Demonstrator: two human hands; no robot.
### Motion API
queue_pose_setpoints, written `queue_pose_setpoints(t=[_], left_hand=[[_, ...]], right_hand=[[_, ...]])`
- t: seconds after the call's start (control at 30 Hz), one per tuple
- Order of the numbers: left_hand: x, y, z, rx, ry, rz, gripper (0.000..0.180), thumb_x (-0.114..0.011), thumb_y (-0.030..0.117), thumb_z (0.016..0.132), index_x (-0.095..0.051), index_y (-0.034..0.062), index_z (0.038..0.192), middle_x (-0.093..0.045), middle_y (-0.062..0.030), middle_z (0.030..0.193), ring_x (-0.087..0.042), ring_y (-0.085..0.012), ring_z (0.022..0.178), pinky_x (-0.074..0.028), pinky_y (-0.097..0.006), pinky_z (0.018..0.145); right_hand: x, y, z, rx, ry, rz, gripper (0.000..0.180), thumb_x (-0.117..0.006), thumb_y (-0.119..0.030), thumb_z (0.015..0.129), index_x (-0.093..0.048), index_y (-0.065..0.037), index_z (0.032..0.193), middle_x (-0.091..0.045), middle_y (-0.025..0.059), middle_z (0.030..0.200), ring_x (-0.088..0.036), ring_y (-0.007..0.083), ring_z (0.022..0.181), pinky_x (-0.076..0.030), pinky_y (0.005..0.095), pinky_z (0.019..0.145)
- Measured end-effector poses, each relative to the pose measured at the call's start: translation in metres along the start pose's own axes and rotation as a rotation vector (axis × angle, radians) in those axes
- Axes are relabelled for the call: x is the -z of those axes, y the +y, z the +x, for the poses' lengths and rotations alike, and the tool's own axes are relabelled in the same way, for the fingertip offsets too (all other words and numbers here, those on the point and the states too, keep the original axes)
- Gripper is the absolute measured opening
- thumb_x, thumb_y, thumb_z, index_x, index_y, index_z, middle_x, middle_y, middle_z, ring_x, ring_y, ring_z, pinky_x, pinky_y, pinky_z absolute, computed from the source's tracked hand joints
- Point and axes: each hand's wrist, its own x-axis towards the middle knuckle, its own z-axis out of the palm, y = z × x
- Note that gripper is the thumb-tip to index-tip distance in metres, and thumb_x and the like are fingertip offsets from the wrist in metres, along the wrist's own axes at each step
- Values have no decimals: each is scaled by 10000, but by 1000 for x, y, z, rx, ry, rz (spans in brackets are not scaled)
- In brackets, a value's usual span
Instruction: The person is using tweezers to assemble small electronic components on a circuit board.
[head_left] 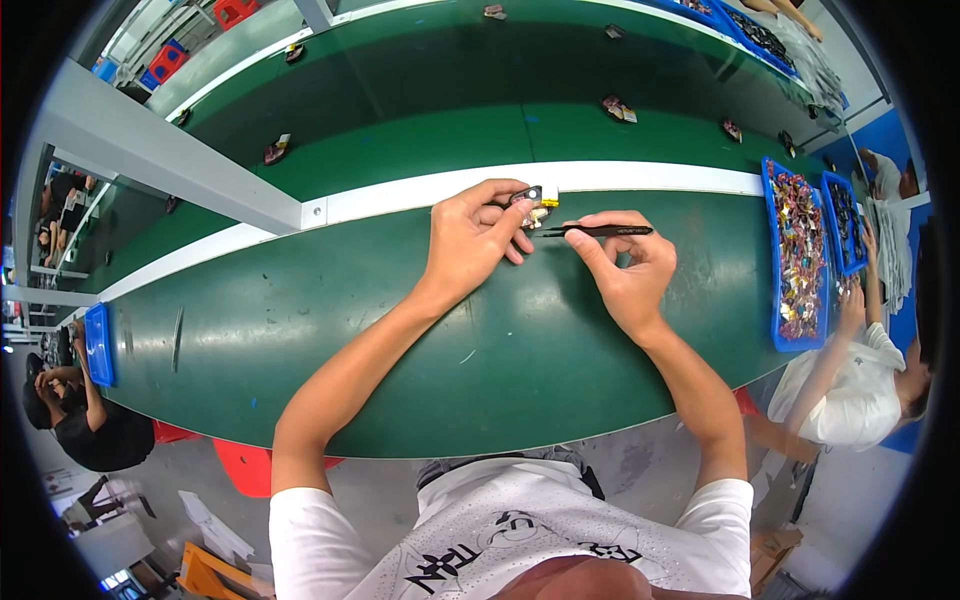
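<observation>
Over the green bench, my left hand [475, 230] grips a small black assembly [535, 200] with a yellow piece on its right side. Its finer parts are too small to make out. Black tweezers [615, 230] lie pinched between the thumb and fingers of my right hand [630, 260]. Their tips point left, close beside the lower edge of the assembly; whether they touch it I cannot tell.
On the right of the green bench [400, 390] stands a blue tray [775, 330] of small colourful parts, beside a smaller blue tray [850, 262] with black pieces. Beyond the white rail [660, 176], small assemblies [618, 108] lie on a green surface. Co-workers sit at both sides.
</observation>
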Motion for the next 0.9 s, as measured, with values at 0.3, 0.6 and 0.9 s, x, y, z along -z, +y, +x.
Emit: queue_pose_setpoints(t=[0.3, 0.6, 0.9], left_hand=[[-4, 1, -2, -40, 10, -24, 251, -656, 54, 979, -654, -104, 1175, -730, -147, 851, -703, -156, 652, -570, -262, 530], [-7, -5, -5, -193, 13, 56, 227, -683, 20, 956, -667, -93, 1152, -728, -152, 887, -708, -151, 656, -571, -255, 512], [-8, -8, -6, -387, 16, 291, 239, -695, -30, 924, -694, -50, 1162, -703, -131, 920, -719, -157, 666, -575, -243, 516]], right_hand=[[0, -4, 2, -103, -15, 35, 144, -828, -15, 826, -743, 12, 938, -641, -28, 661, -418, -13, 482, -290, 192, 459], [1, -5, 3, -146, -21, 46, 146, -825, -26, 837, -737, 20, 944, -627, -35, 665, -413, -15, 499, -286, 188, 464], [3, -4, 6, -282, -26, 156, 149, -819, -17, 839, -727, 26, 948, -619, -38, 675, -400, -20, 516, -290, 180, 471]])
